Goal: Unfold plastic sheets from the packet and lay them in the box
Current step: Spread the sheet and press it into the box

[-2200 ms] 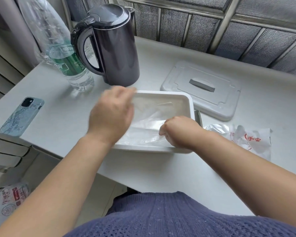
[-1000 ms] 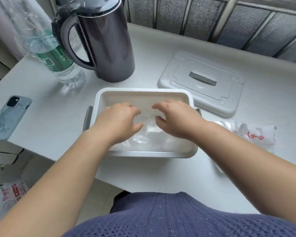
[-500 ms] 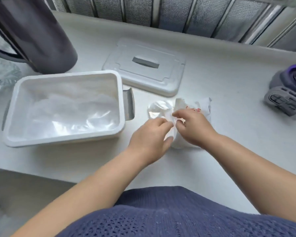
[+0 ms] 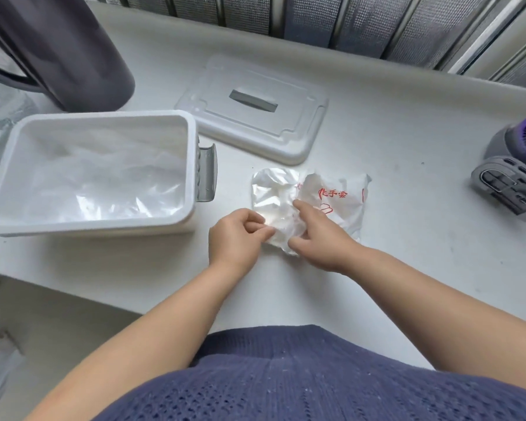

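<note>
Both hands have left the box (image 4: 192,165), where earlier sheets (image 4: 104,183) already lie, and now work at the packet (image 4: 343,202) on the table (image 4: 407,253) just right of it. The left hand (image 4: 237,235) pinches the next plastic sheet (image 4: 274,192) at its mouth, while the right hand (image 4: 322,238) pins the packet down with a straight forefinger. The lid (image 4: 252,123) and kettle (image 4: 73,50) stand behind, so the short way back to the box looks free
</note>
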